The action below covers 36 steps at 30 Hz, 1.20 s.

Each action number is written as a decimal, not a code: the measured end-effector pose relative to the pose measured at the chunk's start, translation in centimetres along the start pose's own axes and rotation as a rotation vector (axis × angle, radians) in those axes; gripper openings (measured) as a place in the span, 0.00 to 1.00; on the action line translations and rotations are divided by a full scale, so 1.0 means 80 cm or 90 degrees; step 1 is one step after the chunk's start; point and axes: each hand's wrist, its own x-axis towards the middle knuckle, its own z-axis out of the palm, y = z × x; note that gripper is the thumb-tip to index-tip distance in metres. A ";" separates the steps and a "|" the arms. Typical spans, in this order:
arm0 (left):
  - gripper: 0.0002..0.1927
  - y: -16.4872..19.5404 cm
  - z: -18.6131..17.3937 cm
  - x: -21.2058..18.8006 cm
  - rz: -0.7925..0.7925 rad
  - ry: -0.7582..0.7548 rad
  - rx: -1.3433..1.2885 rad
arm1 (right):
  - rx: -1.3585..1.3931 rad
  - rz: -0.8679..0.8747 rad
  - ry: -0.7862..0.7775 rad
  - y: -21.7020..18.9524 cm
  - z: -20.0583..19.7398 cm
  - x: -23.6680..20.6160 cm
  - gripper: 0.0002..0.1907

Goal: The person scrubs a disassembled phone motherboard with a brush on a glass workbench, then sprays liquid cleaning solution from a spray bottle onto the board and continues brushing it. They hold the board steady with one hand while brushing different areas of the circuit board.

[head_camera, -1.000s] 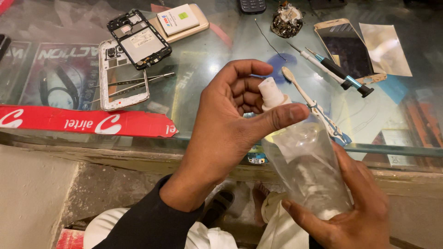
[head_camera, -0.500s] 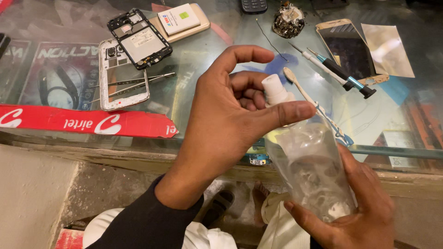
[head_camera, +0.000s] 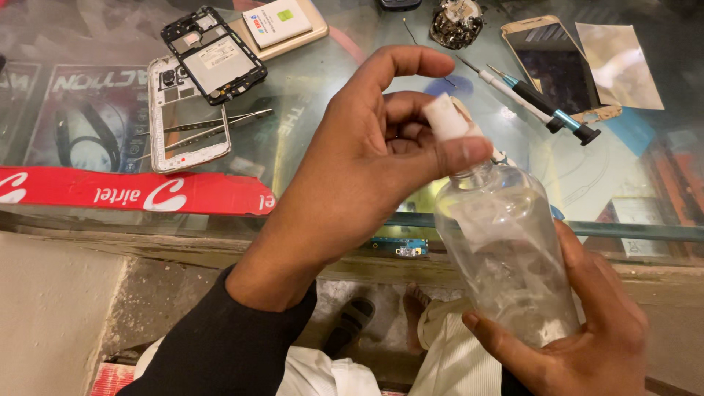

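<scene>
**Getting the pump cap right on a clear plastic bottle**

Biggest thing in front of me was the glass surface [head_camera: 308,110], smooth and reflective, with posters showing through from underneath and a red paper strip [head_camera: 132,192] along its near edge. I held the work out in front of it, over my lap.

The clear bottle [head_camera: 506,257] sat in my right hand [head_camera: 587,330], grip wrapped round its lower half, tilted a bit toward my left. Thin, slightly cloudy plastic with rounded shoulders, so I judged a firm but not crushing hold was best. Squeeze too hard and that kind of wall buckles.

My left hand [head_camera: 359,169] had its grip closed on the white pump cap [head_camera: 446,117], thumb and fingers pinching it at the neck. Hard, matte plastic, small. I'd say turn from the fingertips and keep the cap square to the neck.

On the surface lay a stripped phone frame [head_camera: 189,117], metal tweezers [head_camera: 213,126], a cracked phone [head_camera: 554,70], and two thin screwdrivers [head_camera: 543,103], well apart from my hands.
</scene>
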 end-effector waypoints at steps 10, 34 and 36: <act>0.13 0.010 -0.054 0.001 0.169 0.125 -0.051 | 0.148 0.029 -0.001 0.007 -0.012 0.004 0.47; 0.16 -0.009 -0.149 -0.060 0.162 0.431 -0.055 | 0.189 0.132 -0.002 0.035 -0.022 0.000 0.44; 0.14 -0.011 -0.146 -0.063 0.177 0.435 -0.022 | 0.193 0.144 -0.006 0.036 -0.022 0.000 0.45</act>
